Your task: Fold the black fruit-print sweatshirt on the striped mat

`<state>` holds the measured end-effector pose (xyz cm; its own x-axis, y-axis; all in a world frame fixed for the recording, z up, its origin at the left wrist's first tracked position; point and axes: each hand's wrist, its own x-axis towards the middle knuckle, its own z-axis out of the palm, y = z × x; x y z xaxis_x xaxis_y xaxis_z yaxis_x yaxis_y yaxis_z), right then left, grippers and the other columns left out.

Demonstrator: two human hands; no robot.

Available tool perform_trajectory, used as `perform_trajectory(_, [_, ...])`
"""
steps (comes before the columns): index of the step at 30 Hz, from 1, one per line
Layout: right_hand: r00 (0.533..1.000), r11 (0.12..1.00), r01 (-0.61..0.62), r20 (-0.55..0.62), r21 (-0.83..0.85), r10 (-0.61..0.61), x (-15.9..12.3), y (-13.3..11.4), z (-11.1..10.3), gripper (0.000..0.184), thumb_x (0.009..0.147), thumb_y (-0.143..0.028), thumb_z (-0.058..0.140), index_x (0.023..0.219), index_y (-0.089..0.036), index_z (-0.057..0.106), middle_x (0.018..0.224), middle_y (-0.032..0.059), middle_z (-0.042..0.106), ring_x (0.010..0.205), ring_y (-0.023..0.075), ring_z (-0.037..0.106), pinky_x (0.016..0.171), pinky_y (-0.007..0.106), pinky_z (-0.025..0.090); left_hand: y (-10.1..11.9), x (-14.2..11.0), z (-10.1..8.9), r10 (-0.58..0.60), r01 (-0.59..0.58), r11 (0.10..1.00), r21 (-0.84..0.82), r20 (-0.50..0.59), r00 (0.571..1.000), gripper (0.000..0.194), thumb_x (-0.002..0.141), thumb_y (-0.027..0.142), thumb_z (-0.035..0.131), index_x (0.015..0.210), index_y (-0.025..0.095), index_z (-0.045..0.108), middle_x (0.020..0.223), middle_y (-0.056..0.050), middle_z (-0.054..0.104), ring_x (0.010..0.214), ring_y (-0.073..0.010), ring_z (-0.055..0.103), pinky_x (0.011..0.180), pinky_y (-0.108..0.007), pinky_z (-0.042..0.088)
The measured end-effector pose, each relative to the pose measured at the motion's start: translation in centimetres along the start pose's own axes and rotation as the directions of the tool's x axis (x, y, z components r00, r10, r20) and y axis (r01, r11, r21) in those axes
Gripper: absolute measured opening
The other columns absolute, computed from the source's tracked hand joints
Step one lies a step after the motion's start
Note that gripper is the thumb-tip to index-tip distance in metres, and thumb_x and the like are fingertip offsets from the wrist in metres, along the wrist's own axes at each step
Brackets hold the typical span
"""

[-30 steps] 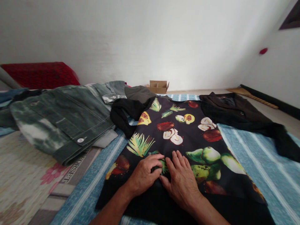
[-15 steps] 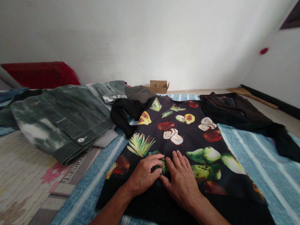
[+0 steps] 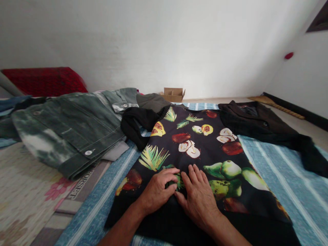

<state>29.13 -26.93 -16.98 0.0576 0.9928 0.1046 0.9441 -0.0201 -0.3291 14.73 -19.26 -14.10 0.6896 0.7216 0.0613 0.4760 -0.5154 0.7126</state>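
Head view: spread fingers [image 3: 194, 177] touch fruit-print shirt [image 3: 184, 136]

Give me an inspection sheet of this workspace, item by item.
Surface: blue-and-white striped cloth.
Job's things: black fruit-print top, lying flat.
Clutter: green tie-dyed denim jacket, black fabric bundle, dark brown garment.
Hands: left hand curled on the print, right hand spread flat on it.
Cables: nothing seen.
Surroundings: white wall, small cardboard box, red cloth.
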Motion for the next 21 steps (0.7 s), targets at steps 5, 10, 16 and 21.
perform_trajectory(5, [1.000,1.000,0.002,-0.007,-0.005,-0.002,0.03,0.04,0.12,0.059,0.081,-0.052,0.050,0.128,-0.017,0.051,0.140,0.0180,0.037,0.132,0.0326,0.027,0.106,0.046,0.022,-0.10,0.06,-0.01,0.004,-0.004,1.000,0.007,0.005,1.000,0.017,0.072,0.011,0.053,0.078,0.021,0.066,0.118,-0.003,0.062,0.113,-0.0178,0.053,0.100,-0.031,0.037])
perform_trajectory(10, [1.000,1.000,-0.001,0.001,-0.004,0.001,0.03,0.04,0.14,0.059,0.081,-0.053,0.050,0.128,-0.017,0.051,0.140,0.0177,0.037,0.132,0.0325,0.027,0.105,0.046,0.023,-0.03,0.01,-0.04,0.005,-0.005,1.000,0.014,0.002,1.000,0.017,0.073,0.011,0.053,0.078,0.021,0.066,0.118,-0.003,0.062,0.113,-0.0174,0.053,0.100,-0.030,0.036])
perform_trajectory(16, [1.000,1.000,0.000,0.000,-0.004,0.000,0.05,0.04,0.07,0.059,0.081,-0.053,0.050,0.129,-0.017,0.051,0.140,0.0178,0.037,0.132,0.0326,0.027,0.106,0.047,0.022,-0.07,-0.02,-0.04,0.012,-0.012,1.000,0.017,0.009,1.000,0.016,0.073,0.012,0.053,0.077,0.021,0.066,0.119,-0.002,0.061,0.113,-0.0174,0.052,0.100,-0.030,0.036])
perform_trajectory(21, [1.000,1.000,0.000,-0.003,-0.006,0.000,0.04,0.01,0.09,0.059,0.082,-0.053,0.050,0.128,-0.017,0.051,0.140,0.0179,0.037,0.132,0.0326,0.028,0.105,0.047,0.023,-0.05,-0.02,-0.01,0.000,0.000,1.000,0.018,0.004,1.000,0.017,0.073,0.012,0.053,0.078,0.021,0.066,0.119,-0.002,0.061,0.113,-0.0174,0.053,0.101,-0.030,0.036])
